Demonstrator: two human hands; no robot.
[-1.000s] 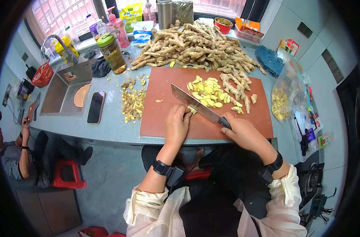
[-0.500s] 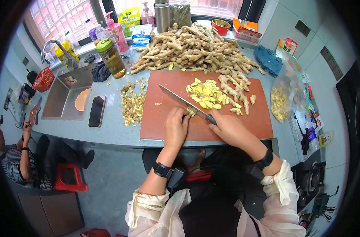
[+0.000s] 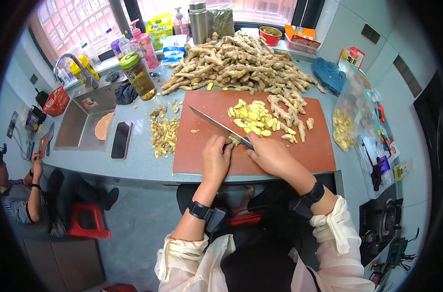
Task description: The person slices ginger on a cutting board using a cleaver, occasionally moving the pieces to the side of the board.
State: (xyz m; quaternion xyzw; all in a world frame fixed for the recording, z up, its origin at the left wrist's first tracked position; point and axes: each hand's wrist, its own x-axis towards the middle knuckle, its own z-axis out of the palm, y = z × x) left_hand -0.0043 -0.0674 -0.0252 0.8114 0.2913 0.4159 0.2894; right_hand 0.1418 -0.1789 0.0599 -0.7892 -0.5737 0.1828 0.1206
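Note:
My right hand [image 3: 267, 152] is closed round the dark handle of a kitchen knife [image 3: 212, 121]. The blade slants up and left over the red-brown cutting board [image 3: 197, 155]. Just below the blade, my left hand [image 3: 215, 155] presses a small piece of ginger [image 3: 234, 141] to the board with bent fingers; most of that piece is hidden by the fingers and knife. Beyond the blade lies a heap of yellow ginger slices [image 3: 253, 116]. Whole ginger roots [image 3: 285, 113] rest at the board's right, beside the slices.
A large pile of ginger [image 3: 241, 61] covers the counter behind the board. Peel scraps [image 3: 164, 134], a phone [image 3: 121, 140] and a lidded jar [image 3: 139, 78] stand left, near the sink [image 3: 68, 141]. At right is a plastic bag [image 3: 345, 121]. Another person [image 3: 29, 199] sits at far left.
My right hand and the knife have shifted slightly left and up. My left hand still holds the ginger piece in nearly the same place. The whole view has moved a little.

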